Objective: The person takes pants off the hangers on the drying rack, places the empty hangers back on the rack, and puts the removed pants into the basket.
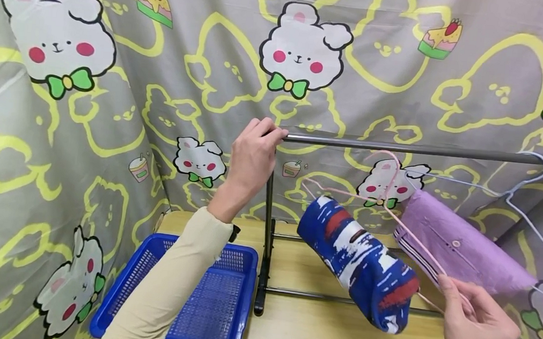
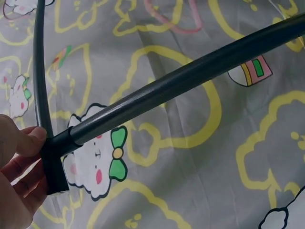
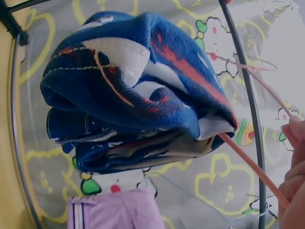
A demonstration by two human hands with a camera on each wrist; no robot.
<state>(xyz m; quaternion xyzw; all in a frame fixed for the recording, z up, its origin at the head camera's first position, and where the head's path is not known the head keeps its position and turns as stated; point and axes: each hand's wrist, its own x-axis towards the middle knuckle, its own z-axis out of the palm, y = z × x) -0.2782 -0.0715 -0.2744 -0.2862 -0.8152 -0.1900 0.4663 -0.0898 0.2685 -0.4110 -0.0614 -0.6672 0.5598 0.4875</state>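
Observation:
My left hand grips the corner of a dark metal clothes rack, where the top rail meets the upright; the left wrist view shows its fingers around that joint. In my right hand is one end of a pink clothes hanger, held between thumb and fingers. Over this hanger hangs a folded blue garment with white and red patches, tilted down to the right. The hanger's hook appears just below the rail; I cannot tell whether they touch. In the right wrist view, the blue garment shows its bunched folds.
A light blue hanger hooks over the rail at the right, with a folded purple garment on it. A blue plastic basket stands at the lower left on the wooden surface. Behind hangs a grey patterned curtain.

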